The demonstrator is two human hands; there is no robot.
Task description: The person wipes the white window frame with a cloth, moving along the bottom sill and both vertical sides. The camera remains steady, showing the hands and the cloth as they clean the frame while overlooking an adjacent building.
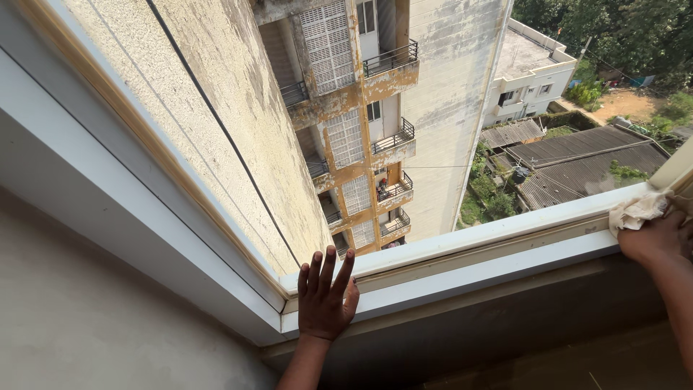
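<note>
My right hand (pixel 655 238) has the pale cloth (pixel 638 211) bunched at the frame's right edge; soft, light, best gripped wadded. Left hand (pixel 326 297) is flat, fingers spread, on the white window frame (pixel 462 271), bottom centre.

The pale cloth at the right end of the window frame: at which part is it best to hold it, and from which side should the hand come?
The cloth lies bunched on the white window frame, against the glass. Probably best to grip its crumpled bulk from the room side, where the right hand already holds it, fingers closing over the folds. The left hand rests flat on the frame.
</note>
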